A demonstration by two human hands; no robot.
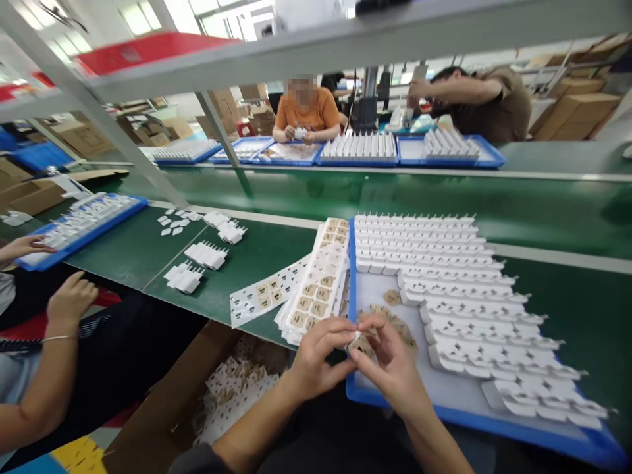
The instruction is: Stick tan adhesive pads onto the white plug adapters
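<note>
Over the near left edge of the blue tray (444, 416), my left hand (318, 355) and my right hand (392, 368) are closed together on a small white plug adapter with a brown sticker (361, 343). Fingertips of both hands pinch it from either side and cover most of it. Loose brown stickers (402, 326) lie in the tray just beyond my right hand. Long rows of white plug adapters (459, 296) fill the tray's right and far parts, pins pointing up or away. Left of the tray, close to my left hand, is a stack of sticker sheets (320, 283), some stickers peeled off.
White adapters in small groups (205, 255) and flat white pieces (175, 220) lie on the green table. A co-worker's hand (29, 247) touches another tray (93, 220) at left. Below is a cardboard box (162, 375) of used sheets. A shelf beam (316, 59) crosses overhead.
</note>
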